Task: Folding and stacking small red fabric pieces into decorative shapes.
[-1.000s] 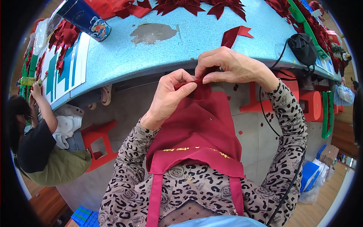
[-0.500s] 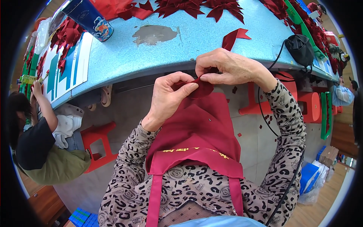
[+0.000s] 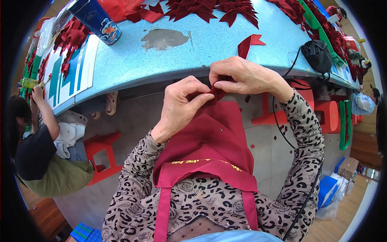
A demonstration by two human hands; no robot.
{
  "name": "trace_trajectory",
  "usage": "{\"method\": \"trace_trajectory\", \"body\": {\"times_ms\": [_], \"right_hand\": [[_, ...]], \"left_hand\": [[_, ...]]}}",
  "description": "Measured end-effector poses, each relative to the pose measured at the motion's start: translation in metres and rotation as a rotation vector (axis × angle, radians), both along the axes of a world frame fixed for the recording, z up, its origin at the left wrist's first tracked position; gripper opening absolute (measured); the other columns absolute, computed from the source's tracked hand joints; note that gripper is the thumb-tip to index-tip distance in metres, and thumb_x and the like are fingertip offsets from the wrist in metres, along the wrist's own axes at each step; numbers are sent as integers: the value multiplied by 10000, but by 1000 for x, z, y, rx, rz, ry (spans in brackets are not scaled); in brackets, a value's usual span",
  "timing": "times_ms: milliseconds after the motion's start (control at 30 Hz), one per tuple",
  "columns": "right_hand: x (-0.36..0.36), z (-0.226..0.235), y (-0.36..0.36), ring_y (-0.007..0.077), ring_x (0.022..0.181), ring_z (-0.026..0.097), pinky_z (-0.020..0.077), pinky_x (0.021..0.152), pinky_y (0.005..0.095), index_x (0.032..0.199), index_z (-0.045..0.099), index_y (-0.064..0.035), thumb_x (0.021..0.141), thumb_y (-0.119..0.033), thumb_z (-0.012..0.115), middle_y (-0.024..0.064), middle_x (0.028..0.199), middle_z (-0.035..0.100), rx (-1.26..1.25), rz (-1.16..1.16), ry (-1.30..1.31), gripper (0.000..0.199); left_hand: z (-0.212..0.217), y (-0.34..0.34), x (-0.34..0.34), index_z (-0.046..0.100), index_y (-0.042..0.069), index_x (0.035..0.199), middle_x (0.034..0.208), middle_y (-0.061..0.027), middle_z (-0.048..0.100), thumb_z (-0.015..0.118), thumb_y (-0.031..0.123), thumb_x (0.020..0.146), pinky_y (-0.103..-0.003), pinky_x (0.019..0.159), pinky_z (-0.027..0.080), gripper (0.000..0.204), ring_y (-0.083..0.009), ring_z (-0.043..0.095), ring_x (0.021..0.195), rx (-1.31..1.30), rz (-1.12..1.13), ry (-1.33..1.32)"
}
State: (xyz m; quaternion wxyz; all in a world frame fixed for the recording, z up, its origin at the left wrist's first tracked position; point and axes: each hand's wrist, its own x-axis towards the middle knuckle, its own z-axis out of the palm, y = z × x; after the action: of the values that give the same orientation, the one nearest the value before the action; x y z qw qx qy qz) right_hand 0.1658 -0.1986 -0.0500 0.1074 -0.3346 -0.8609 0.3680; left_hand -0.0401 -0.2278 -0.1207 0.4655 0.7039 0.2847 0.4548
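A dark red ribbon is held up between my two hands, just off the near table edge and above my red apron. My left hand pinches it between thumb and forefinger. My right hand grips it from the other side, fingers curled and thumb pressed in, close against the left fingertips. Fingers hide most of the ribbon, so its fold cannot be made out. Beyond my right hand, a loose red ribbon piece lies bent on the blue table.
Several red bows lie along the far side. A dark blue cup stands at left, a black pouch with a cord at right. Red stools stand below. A co-worker sits at left.
Both hands keep hold of the ribbon. The right fingers have shifted slightly, and less of the ribbon hangs spread below them. The view has moved a little.
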Motion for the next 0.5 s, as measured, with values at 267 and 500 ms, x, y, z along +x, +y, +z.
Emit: {"method": "trace_trajectory", "body": {"times_ms": [267, 500], "right_hand": [[-5, -1, -5, 213, 658, 570, 448, 566, 308, 859, 552, -1, 829, -93, 580, 89, 752, 586, 113, -25, 24, 101], [-5, 2, -9, 189, 643, 553, 440, 555, 297, 873, 559, -4, 829, -97, 587, 83, 748, 584, 35, -71, 19, 107]], "left_hand": [[7, -10, -5, 636, -18, 832, 781, 8, 609, 689, -4, 800, -186, 621, 444, 64, -38, 549, 712, -201, 43, -39], [5, -5, -7, 626, -4, 857, 792, 10, 625, 682, 30, 818, -184, 648, 464, 76, -35, 569, 734, -391, -47, -168]]}}
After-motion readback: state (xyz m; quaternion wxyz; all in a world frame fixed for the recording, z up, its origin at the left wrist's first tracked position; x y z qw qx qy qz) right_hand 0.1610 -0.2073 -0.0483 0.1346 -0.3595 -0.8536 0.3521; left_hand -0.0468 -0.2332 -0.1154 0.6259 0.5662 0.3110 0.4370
